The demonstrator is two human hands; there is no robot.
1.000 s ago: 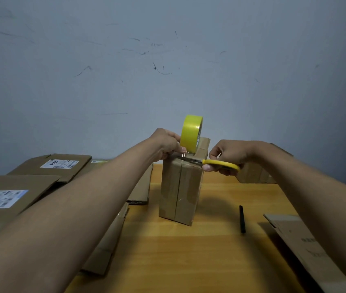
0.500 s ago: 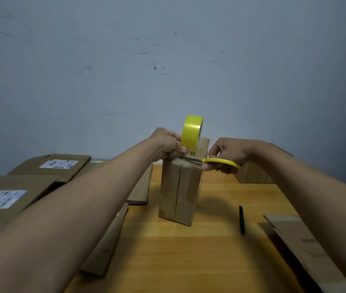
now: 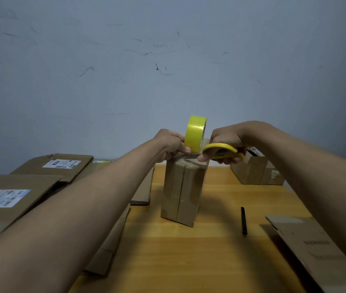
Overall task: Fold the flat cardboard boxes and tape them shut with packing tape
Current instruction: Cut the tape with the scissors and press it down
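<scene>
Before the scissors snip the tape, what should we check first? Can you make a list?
1. Box standing upright on the table: ok.
2. Left hand holding the tape at the box top: ok.
3. Roll up, clear of the blades: ok.
4. Right hand gripping the scissors: ok.
5. Left fingers out of the blades' way: cannot tell, they are very close.
6. Blades around the tape: cannot tell.

Bare forearms, hands [image 3: 171,145]; no sleeves
</scene>
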